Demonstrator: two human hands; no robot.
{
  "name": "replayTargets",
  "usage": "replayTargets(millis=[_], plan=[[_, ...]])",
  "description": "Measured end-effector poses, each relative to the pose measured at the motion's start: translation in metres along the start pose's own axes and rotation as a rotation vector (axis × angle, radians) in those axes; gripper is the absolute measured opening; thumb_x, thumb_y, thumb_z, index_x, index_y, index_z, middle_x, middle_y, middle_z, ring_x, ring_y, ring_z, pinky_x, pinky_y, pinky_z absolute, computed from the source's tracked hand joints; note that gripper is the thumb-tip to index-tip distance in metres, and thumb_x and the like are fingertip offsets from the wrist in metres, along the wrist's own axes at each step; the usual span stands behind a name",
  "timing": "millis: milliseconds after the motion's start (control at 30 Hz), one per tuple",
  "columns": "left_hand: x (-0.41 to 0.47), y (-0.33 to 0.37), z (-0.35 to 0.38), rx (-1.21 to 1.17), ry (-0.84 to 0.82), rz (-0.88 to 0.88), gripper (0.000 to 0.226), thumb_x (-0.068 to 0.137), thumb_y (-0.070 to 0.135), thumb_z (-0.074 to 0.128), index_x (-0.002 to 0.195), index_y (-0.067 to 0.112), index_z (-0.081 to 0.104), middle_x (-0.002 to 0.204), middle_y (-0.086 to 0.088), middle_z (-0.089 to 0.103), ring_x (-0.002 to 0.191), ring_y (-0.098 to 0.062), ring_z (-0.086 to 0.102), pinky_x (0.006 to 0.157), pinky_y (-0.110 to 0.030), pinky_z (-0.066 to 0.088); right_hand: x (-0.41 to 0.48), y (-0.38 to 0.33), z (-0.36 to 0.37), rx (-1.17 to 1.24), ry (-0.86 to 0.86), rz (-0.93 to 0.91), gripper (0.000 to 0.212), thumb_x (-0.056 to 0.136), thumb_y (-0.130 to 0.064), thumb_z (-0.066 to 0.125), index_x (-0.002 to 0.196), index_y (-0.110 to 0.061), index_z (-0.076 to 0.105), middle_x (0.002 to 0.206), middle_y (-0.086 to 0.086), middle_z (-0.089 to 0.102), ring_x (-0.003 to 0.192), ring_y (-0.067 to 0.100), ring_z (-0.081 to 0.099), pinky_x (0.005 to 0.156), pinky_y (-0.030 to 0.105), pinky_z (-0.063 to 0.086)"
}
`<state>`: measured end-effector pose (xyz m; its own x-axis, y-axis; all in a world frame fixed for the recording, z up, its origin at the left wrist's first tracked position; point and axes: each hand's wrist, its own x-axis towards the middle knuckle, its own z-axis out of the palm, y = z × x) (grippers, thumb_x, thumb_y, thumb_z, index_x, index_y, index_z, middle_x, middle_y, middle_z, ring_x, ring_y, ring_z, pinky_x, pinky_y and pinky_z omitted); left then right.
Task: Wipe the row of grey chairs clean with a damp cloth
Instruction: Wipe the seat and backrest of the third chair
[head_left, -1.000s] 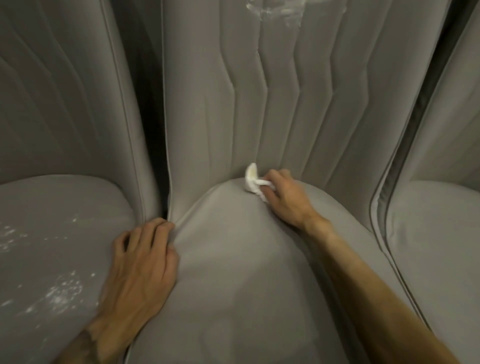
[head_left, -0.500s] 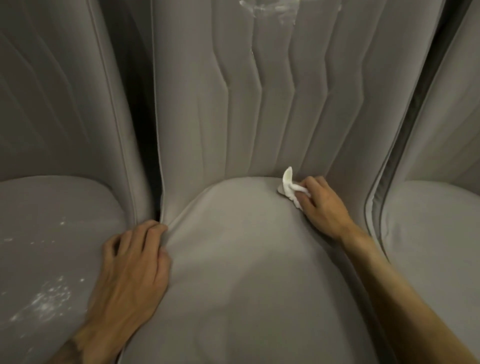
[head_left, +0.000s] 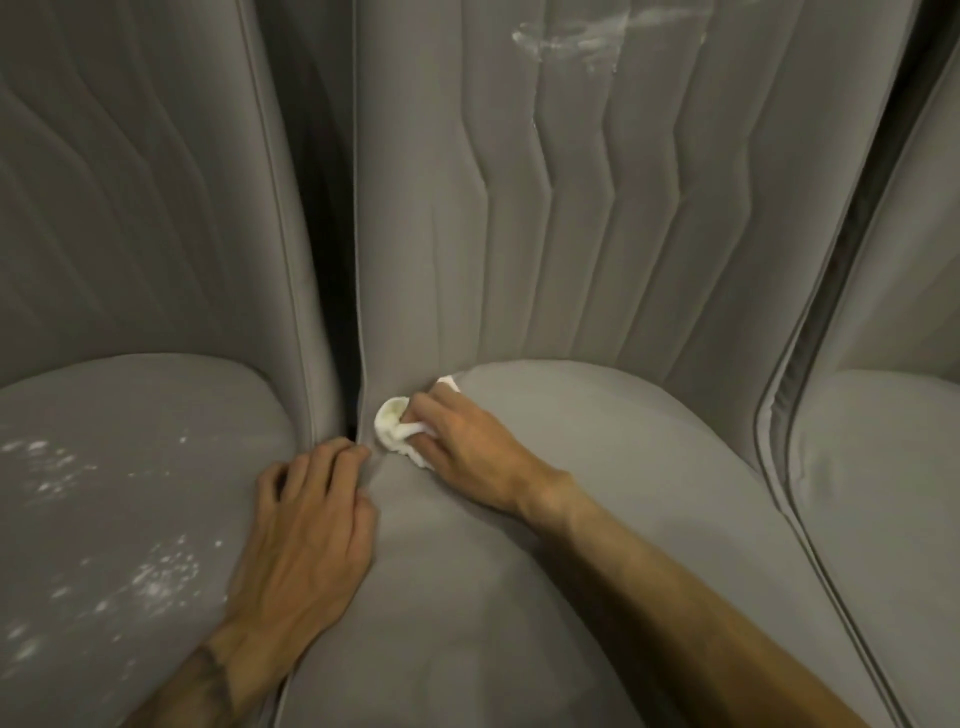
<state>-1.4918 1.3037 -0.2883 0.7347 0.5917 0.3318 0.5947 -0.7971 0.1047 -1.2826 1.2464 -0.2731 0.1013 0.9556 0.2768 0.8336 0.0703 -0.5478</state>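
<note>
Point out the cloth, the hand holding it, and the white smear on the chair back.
cloth (head_left: 389, 417): head view, bunched left end.
right hand (head_left: 467, 456): head view, back of hand.
white smear (head_left: 576, 37): head view, middle of the streaks.

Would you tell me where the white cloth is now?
Head view, centre: the right hand grips the white cloth at the back-left corner of the middle seat, beside the left hand.

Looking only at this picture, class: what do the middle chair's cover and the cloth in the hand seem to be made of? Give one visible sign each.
The middle chair: likely matte grey fabric or faux suede over padding; stitched channels, soft dents, no shine. The cloth: white, soft, perhaps paper towel or thin cotton; it crumples in bunches under the right hand.
</note>
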Motion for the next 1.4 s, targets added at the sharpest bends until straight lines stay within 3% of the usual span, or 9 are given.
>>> replayTargets(millis=[200, 400, 667, 867, 1000, 1133, 1267, 1333, 1400], plan=[[0.0, 0.001, -0.003, -0.001, -0.009, -0.008, 0.04, 0.097, 0.028, 0.037, 0.127, 0.015, 0.06, 0.129, -0.006, 0.062, 0.109, -0.031, 0.064, 0.099, -0.051, 0.043, 0.004, 0.024, -0.023, -0.013, 0.15, 0.199, 0.009, 0.097, -0.014, 0.056, 0.099, -0.008, 0.061, 0.104, 0.012, 0.057, 0.102, 0.032, 0.051, 0.091, 0.045, 0.044], [0.019, -0.001, -0.008, 0.007, 0.028, 0.057, 0.029, 0.096, 0.032, 0.041, 0.113, 0.02, 0.062, 0.116, -0.002, 0.062, 0.1, -0.032, 0.066, 0.088, -0.047, 0.042, 0.009, 0.004, -0.018, 0.11, 0.057, 0.035, 0.007, 0.096, -0.013, 0.057, 0.1, -0.013, 0.063, 0.1, 0.005, 0.061, 0.098, 0.023, 0.053, 0.093, 0.039, 0.044], [0.141, 0.033, -0.035, -0.009, 0.42, 0.175, 0.046, 0.095, 0.025, 0.054, 0.138, 0.009, 0.058, 0.134, -0.015, 0.052, 0.115, -0.039, 0.052, 0.1, -0.052, 0.041, 0.028, 0.027, -0.137, -0.018, 0.669, 0.13, 0.012, 0.095, -0.005, 0.058, 0.102, -0.013, 0.065, 0.099, 0.004, 0.052, 0.089, 0.017, 0.054, 0.082, 0.021, 0.046], [0.236, 0.039, -0.07, 0.007, 0.649, 0.168, 0.052, 0.102, 0.028, 0.054, 0.151, 0.012, 0.046, 0.16, -0.019, 0.04, 0.147, -0.038, 0.034, 0.123, -0.052, 0.027, 0.066, 0.027, -0.259, -0.381, 1.201, -0.076, 0.015, 0.097, -0.016, 0.053, 0.11, -0.017, 0.06, 0.108, 0.007, 0.048, 0.098, 0.022, 0.052, 0.076, 0.03, 0.046], [0.267, 0.034, -0.073, -0.021, 0.745, 0.202, 0.05, 0.102, 0.03, 0.054, 0.148, 0.013, 0.048, 0.162, -0.018, 0.039, 0.151, -0.039, 0.029, 0.125, -0.053, 0.028, 0.075, 0.05, -0.262, -0.692, 1.063, 0.022, 0.022, 0.095, -0.024, 0.056, 0.114, -0.014, 0.061, 0.117, 0.015, 0.054, 0.109, 0.033, 0.051, 0.092, 0.043, 0.042], [0.274, 0.028, -0.068, -0.045, 0.798, 0.231, 0.049, 0.103, 0.029, 0.052, 0.149, 0.016, 0.047, 0.164, -0.014, 0.037, 0.153, -0.038, 0.028, 0.126, -0.05, 0.026, 0.061, 0.069, -0.255, -0.849, 0.871, -0.021, 0.024, 0.1, -0.026, 0.056, 0.116, -0.009, 0.061, 0.121, 0.018, 0.056, 0.115, 0.037, 0.05, 0.101, 0.042, 0.036], [0.275, 0.03, -0.066, -0.072, 0.817, 0.228, 0.049, 0.102, 0.027, 0.053, 0.149, 0.015, 0.048, 0.164, -0.014, 0.036, 0.153, -0.039, 0.028, 0.124, -0.052, 0.027, 0.083, 0.069, -0.332, -0.923, 1.122, 0.068, 0.024, 0.097, -0.031, 0.051, 0.111, -0.012, 0.054, 0.115, 0.018, 0.056, 0.101, 0.034, 0.051, 0.087, 0.038, 0.032], [0.274, 0.032, -0.065, -0.091, 0.821, 0.227, 0.049, 0.102, 0.027, 0.053, 0.149, 0.014, 0.048, 0.163, -0.015, 0.037, 0.152, -0.04, 0.028, 0.125, -0.052, 0.028, 0.097, 0.064, -0.335, -0.838, 1.266, 0.189, 0.027, 0.097, -0.031, 0.047, 0.113, -0.01, 0.054, 0.117, 0.019, 0.055, 0.104, 0.037, 0.051, 0.092, 0.038, 0.031], [0.274, 0.03, -0.065, -0.094, 0.832, 0.237, 0.049, 0.102, 0.027, 0.051, 0.15, 0.013, 0.049, 0.163, -0.016, 0.038, 0.152, -0.041, 0.029, 0.125, -0.052, 0.028, 0.098, 0.063, -0.297, -0.8, 1.195, 0.182, 0.027, 0.096, -0.024, 0.049, 0.114, -0.004, 0.054, 0.115, 0.023, 0.054, 0.105, 0.041, 0.05, 0.098, 0.045, 0.031]])
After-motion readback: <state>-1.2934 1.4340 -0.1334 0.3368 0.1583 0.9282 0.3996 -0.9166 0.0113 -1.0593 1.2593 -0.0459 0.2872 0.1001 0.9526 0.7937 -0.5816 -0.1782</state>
